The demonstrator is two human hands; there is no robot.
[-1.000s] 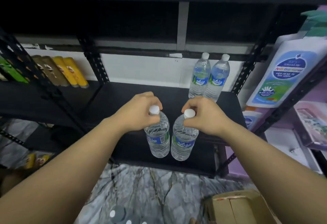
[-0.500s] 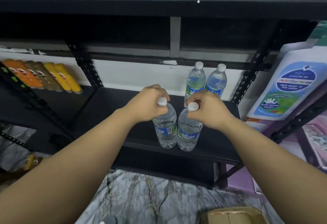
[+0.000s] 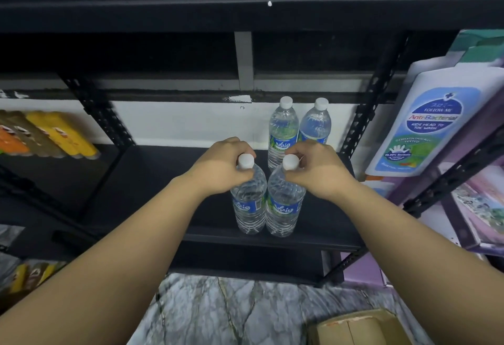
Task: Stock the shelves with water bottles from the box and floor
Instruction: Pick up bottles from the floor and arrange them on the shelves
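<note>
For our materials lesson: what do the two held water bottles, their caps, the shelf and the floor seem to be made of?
The clear water bottles with blue labels: thin glossy plastic, see-through and ribbed. Their white round caps: opaque matt plastic. The black shelf board: dull, probably painted metal or laminate; its perforated uprights suggest steel. The grey veined floor: looks like polished marble or marble-look tile.

Both forearms are bare to the frame edge, with no sleeves, watch or rings visible.

Clear glossy plastic water bottles (image 3: 249, 202) with smooth white caps stood on a matt black metal shelf (image 3: 152, 181) above glossy veined marble flooring (image 3: 231, 312).
</note>
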